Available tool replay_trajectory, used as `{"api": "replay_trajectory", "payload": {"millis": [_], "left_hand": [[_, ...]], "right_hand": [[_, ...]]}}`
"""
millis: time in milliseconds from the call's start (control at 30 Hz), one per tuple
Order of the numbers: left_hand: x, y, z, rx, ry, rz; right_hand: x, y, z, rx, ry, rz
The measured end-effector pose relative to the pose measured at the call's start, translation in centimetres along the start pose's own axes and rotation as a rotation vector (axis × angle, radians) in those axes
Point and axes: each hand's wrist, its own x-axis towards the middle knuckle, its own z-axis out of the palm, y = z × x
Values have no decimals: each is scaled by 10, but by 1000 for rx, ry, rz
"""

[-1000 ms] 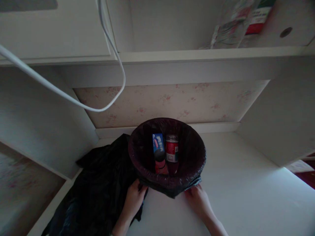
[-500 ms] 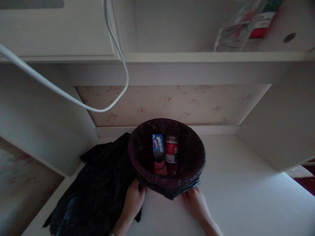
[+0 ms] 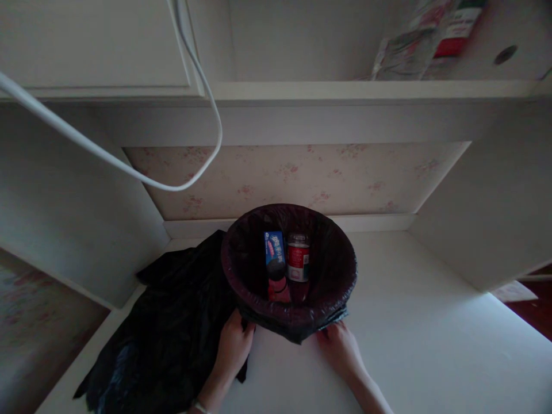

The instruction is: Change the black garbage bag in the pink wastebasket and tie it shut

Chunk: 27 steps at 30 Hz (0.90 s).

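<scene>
White desk [image 3: 409, 322]: the bin [image 3: 333, 259] stands just ahead, midway between my left hand [image 3: 235, 343] and right hand [image 3: 342, 349], grip too hidden to tell.

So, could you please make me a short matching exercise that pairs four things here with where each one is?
Things:
1. Blue box
2. Black bag
3. White cable
4. Right hand

Places:
A. At the near side of the bin
B. Looping across the upper left of the picture
C. Inside the bin, beside the jar
D. Spread out left of the bin

Pairs: 1-C, 2-D, 3-B, 4-A
</scene>
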Motion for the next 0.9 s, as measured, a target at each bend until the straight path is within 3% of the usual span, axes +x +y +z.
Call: {"api": "replay_trajectory", "payload": {"millis": [333, 567, 800, 900], "left_hand": [[0, -1, 1, -46, 10, 6], [0, 5, -2, -117, 42, -12], [3, 38, -20, -315, 68, -119], [6, 53, -25, -473, -8, -195]], "right_hand": [[-1, -2, 0, 193, 62, 19], [1, -1, -1, 499, 116, 185], [17, 0, -15, 893, 213, 339], [19, -6, -15, 1017, 207, 341]]}}
